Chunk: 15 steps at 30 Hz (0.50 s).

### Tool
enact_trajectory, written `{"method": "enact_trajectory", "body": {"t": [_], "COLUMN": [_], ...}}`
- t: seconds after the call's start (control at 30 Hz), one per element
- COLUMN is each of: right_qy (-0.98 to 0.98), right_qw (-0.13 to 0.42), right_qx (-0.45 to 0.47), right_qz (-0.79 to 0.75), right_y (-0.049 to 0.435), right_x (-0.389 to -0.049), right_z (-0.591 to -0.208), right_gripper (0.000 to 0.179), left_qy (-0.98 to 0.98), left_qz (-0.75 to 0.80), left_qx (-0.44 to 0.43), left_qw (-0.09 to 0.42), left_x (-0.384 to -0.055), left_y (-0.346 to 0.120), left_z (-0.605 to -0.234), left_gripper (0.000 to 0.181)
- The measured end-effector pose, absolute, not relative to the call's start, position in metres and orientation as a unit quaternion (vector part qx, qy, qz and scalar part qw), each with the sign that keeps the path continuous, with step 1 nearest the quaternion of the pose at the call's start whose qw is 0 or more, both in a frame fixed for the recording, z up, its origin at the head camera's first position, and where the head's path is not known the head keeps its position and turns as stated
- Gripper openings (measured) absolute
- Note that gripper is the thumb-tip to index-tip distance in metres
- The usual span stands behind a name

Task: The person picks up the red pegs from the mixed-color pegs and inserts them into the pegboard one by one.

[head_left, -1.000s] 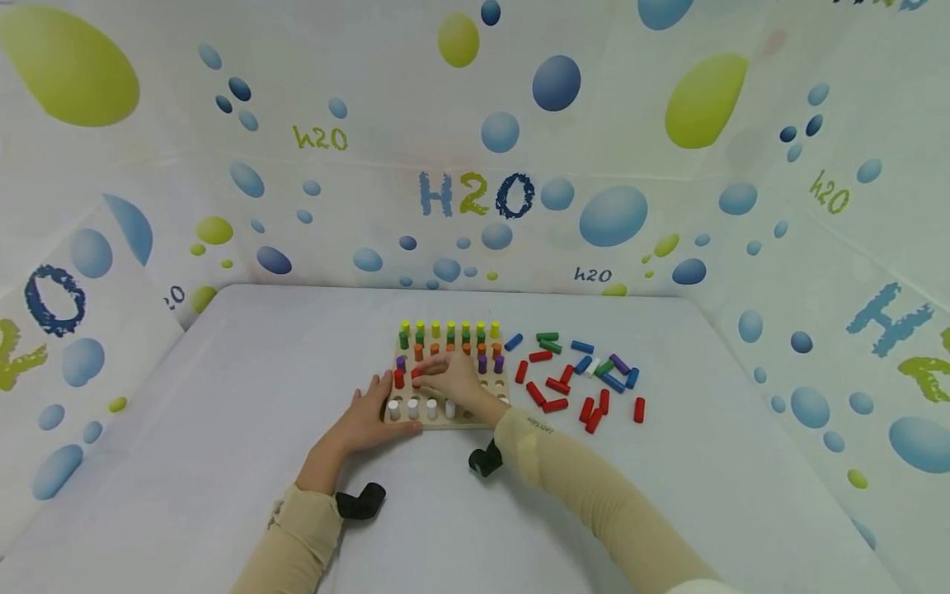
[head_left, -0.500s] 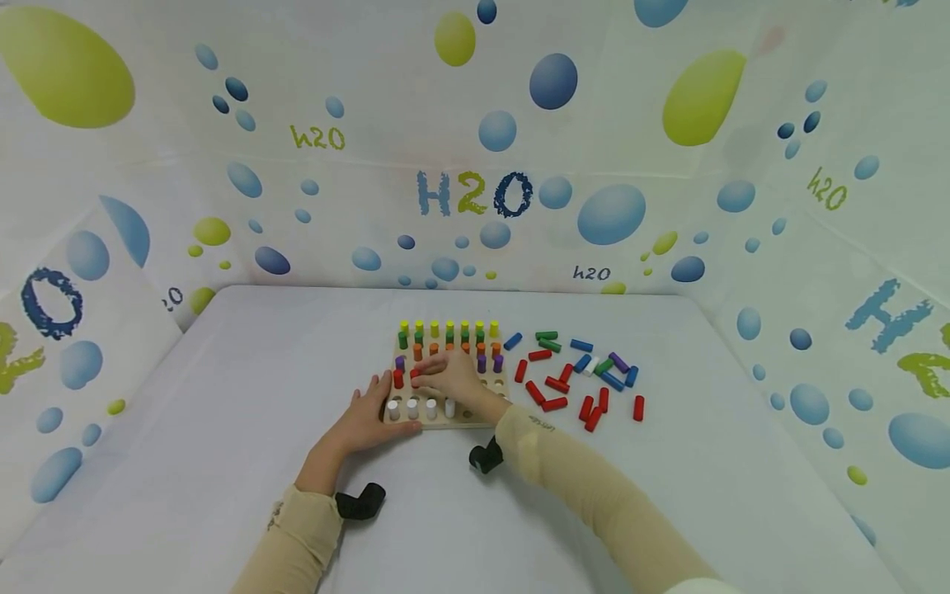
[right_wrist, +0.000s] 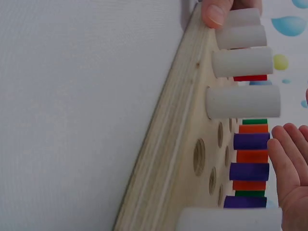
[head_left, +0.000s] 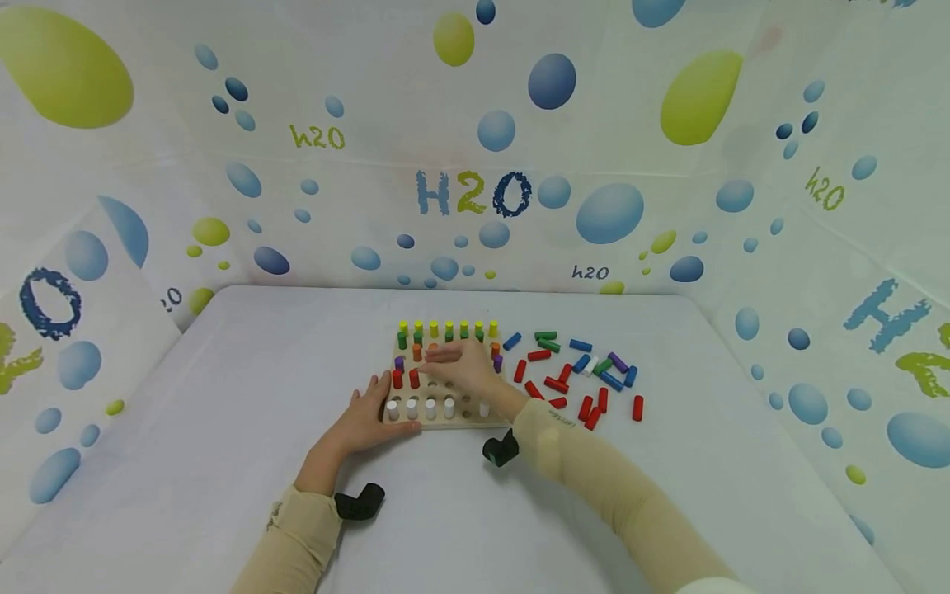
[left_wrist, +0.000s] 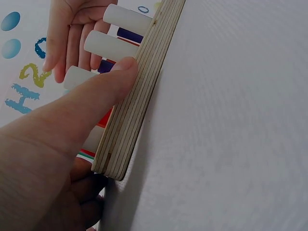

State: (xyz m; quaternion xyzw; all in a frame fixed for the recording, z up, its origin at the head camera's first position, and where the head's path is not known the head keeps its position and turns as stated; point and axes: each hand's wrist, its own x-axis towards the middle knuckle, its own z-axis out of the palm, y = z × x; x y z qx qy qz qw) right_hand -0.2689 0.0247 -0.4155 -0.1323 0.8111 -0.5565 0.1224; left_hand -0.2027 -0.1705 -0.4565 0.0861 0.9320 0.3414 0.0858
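A wooden pegboard lies on the table with coloured pegs standing in rows. My left hand grips its near left corner; in the left wrist view the thumb presses the layered front edge while the other fingers bend at the side. Two red pegs stand at the left of their row. Over the board's right half, my right hand hovers with fingers extended and nothing in them, hiding part of the orange and purple rows. In the right wrist view white pegs stand along the front row beside vacant holes.
Right of the board lie scattered loose pegs, mostly red, with blue, green, a purple and a white one. Each wrist carries a black camera mount. A patterned sheet hangs behind the white table.
My right hand has let go of the second red peg, which stays upright in the board, and has moved a little right with its fingers straightened. The left hand keeps its place.
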Motion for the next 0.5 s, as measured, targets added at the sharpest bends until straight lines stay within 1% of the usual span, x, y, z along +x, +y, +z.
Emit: {"method": "enact_trajectory", "body": {"t": [0.27,0.5], "right_qy": [0.820,0.816], "right_qw": [0.105,0.081], "right_qx": [-0.137,-0.141], "right_qz": [-0.546,-0.555], "right_y": [0.040,0.058], "right_x": [-0.270,-0.275], "right_z": [-0.408,-0.404], "right_gripper": [0.036,0.033], "left_qy": [0.932,0.932], "left_qz": [0.342,0.342], "left_qx": [0.082,0.085], "left_qw": [0.087,0.083], "left_x": [-0.203,-0.202], "left_y": [-0.170,-0.169], "left_z": [-0.457,-0.457], "left_gripper": [0.111,0.110]}}
